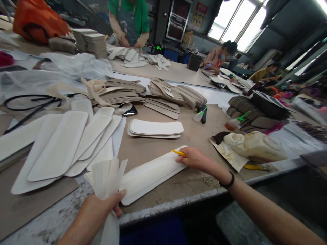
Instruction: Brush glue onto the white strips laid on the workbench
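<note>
My left hand [103, 207] is closed around a bundle of thin white strips [103, 175] that fan out above the fist and hang below it. Its thumb reaches the near left end of a long white panel [153, 175] with rounded corners, which lies slanted on the table. At the panel's far right end, my right hand [195, 158] grips a yellow pointed tool [178, 153], tip toward the left; the fingers press at the panel's edge. Just beyond lies a small stack of white panels [156, 128]. More white panels [60, 146] overlap in a fan at the left.
Stacks of beige curved pieces [120, 91] stand behind. To the right are a small green-tipped bottle [199, 115], another with amber liquid [232, 124], a stained plastic jug [265, 146] and a yellow-handled brush [255, 167]. A person in green [140, 20] stands across the table.
</note>
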A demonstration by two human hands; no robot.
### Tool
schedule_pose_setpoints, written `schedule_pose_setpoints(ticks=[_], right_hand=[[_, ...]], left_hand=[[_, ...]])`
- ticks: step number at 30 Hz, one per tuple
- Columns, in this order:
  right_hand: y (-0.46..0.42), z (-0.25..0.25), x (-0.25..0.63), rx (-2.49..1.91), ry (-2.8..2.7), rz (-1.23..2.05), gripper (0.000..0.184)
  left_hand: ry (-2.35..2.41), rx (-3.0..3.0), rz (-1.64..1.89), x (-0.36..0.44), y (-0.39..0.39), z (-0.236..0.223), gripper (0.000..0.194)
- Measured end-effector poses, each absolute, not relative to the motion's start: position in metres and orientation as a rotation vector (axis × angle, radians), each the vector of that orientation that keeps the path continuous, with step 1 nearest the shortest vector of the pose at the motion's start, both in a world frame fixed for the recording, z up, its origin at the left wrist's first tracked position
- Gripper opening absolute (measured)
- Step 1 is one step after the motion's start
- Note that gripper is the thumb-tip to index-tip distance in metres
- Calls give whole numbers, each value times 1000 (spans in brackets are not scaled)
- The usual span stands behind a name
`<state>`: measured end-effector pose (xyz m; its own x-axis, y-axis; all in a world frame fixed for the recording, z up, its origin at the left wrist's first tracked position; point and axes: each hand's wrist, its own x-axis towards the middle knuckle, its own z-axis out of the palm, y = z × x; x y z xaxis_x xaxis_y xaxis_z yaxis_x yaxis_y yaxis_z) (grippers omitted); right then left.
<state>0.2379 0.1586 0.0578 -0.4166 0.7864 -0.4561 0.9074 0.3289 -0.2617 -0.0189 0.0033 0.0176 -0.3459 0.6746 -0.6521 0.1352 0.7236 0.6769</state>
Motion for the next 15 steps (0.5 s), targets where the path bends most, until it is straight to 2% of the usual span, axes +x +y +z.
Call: schedule_pose_setpoints(ticks=[3, 9, 15], right_hand=[[160, 54, 237, 1565, 2337, -636, 24], [162, 52, 237, 1557, 2310, -581, 24], [161, 52, 233, 1524, 2308, -509, 24]], left_hand=[[1839, 578, 685, -18, 3, 18, 40], [1829, 655, 596, -24, 0, 4, 48], [1853, 659, 549, -20, 3, 14, 47]])
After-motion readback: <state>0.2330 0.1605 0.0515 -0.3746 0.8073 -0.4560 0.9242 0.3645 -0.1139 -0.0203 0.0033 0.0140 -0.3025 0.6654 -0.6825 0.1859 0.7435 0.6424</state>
